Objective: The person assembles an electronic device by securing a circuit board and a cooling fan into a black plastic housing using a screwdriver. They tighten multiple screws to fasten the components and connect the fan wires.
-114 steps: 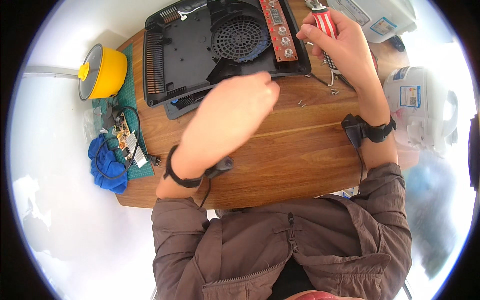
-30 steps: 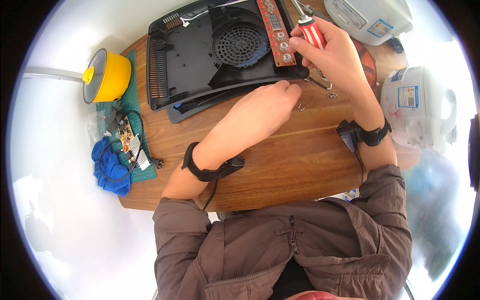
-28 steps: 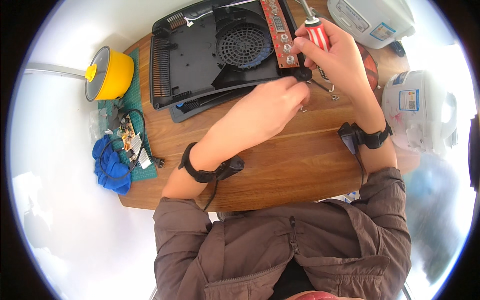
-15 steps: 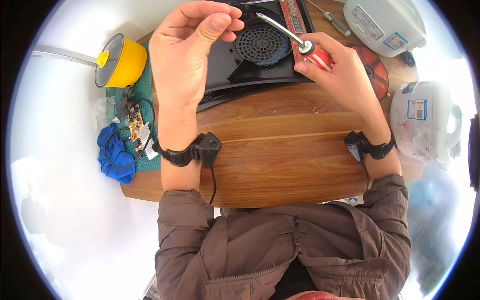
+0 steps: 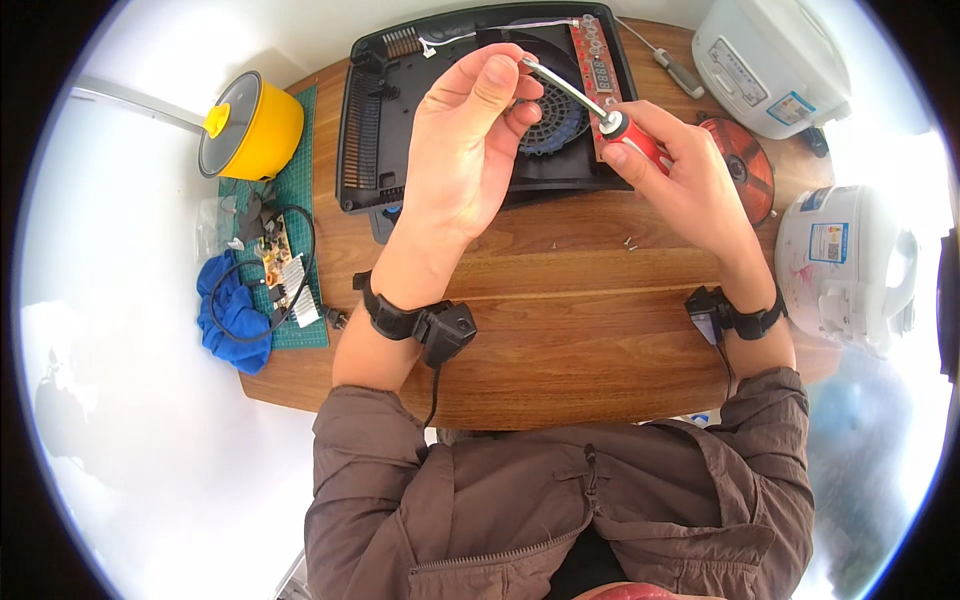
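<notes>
My right hand (image 5: 690,160) grips a screwdriver (image 5: 632,134) by its red and white handle, the shaft slanting up to the left. At the screwdriver's tip, the thumb and fingers of my left hand (image 5: 468,140) are pinched together. Whatever lies between them is too small to make out. Beneath both hands is an open black plastic appliance housing (image 5: 376,140) with a round fan grille (image 5: 550,130), partly covered by my left hand. A red circuit board (image 5: 584,45) with a digit display runs along the housing's right side, and a white cable (image 5: 500,30) crosses its far part.
Small screws (image 5: 629,243) lie on the wooden table (image 5: 560,340). At left are a yellow pot (image 5: 272,130), a green mat (image 5: 300,180), a circuit board with heat sink (image 5: 290,275) and a blue cloth (image 5: 232,320). A copper coil disc (image 5: 750,165), another screwdriver (image 5: 680,75) and two white cookers (image 5: 835,255) stand right.
My left hand has moved right and slightly nearer, its pinched fingers now at the screwdriver's tip. The right hand has shifted slightly nearer. More of the housing's left side shows.
</notes>
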The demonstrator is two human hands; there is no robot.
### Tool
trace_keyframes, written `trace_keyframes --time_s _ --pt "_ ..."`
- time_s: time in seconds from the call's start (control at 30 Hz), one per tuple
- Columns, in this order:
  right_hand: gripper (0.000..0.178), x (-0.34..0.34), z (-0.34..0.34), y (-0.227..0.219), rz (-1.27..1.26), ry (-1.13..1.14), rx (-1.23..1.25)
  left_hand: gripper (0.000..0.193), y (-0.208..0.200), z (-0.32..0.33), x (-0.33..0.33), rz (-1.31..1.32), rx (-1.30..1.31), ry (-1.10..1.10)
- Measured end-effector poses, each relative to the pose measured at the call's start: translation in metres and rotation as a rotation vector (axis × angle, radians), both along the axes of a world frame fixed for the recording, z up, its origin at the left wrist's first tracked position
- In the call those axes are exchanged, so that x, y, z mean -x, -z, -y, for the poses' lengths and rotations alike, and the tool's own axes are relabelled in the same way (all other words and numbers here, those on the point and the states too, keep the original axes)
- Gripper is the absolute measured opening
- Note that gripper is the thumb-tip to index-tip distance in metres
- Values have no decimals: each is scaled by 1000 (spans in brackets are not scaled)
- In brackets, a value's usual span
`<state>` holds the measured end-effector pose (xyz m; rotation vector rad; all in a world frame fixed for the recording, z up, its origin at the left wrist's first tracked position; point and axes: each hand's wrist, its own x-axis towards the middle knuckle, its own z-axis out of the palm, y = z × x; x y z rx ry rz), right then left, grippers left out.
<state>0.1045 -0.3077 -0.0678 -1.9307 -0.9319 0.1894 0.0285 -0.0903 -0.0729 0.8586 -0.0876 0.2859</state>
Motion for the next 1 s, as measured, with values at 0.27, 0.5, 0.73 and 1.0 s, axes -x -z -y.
trace_keyframes --time_s 0.27,0.5,0.73,1.0 --pt "36 2 -3 -1 69 -23 -1 18 5 2 -1 11 35 -14" --pt "35 1 1 -3 -10 31 63 21 7 16 -3 -12 133 -59" --pt "35 1 -3 -1 9 73 150 21 10 19 -2 -76 112 -146" --pt "37 3 -6 4 -28 80 137 23 9 22 0 -95 69 -223"
